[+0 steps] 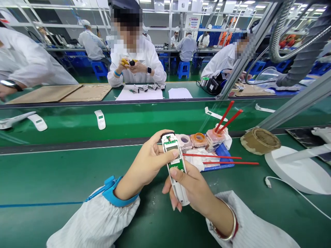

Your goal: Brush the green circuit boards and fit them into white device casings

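A long white device housing (pixel 181 193) with a green circuit board and a small grey display tilts between my two hands above the green bench. My left hand (pixel 152 158) grips its upper part from the left, thumb over the board near the display. Lower down, my right hand (pixel 193 182) holds the housing from the right, its thumb pressed on the board and some fingers behind and below. A blue wrist strap (pixel 120 196) with a cord circles my left wrist.
Behind my hands, a blue tray (pixel 222 165) holds small jars and red sticks. To the right are a brown round container (pixel 260 140), a white stand base (pixel 297 168) and a cable. White parts (pixel 100 120) lie on the green conveyor (pixel 144 119); a person works across it.
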A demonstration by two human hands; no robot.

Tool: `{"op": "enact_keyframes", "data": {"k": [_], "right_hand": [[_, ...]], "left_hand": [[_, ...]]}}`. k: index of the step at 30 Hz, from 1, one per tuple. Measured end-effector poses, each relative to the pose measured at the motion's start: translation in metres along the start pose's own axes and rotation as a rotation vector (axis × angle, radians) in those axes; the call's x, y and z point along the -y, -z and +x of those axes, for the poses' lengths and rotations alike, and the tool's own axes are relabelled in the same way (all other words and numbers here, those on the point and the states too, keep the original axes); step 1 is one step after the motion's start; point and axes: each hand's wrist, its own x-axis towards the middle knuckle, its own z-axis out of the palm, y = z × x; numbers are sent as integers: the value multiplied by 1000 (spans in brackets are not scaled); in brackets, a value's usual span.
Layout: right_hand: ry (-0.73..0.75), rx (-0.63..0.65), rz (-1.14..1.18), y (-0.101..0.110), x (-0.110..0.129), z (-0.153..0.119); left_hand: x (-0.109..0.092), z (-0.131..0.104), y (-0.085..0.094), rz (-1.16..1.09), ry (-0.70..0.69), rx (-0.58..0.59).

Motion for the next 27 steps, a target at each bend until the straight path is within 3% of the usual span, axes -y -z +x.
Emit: {"op": "enact_keyframes", "data": {"k": [11,18,23,27], "right_hand": [[-2,-33,-39,1,-2,1],[-49,-45,-141,4,3,8],[-159,-55,-215,20,15,-3],[-213,-190,-68,50,22,-28]], "left_hand": [[2,3,0,27,9,-14],[13,15,7,21,42,-69],[13,36,35,61,10,-251],[10,58,74,182,-56,-440]]}}
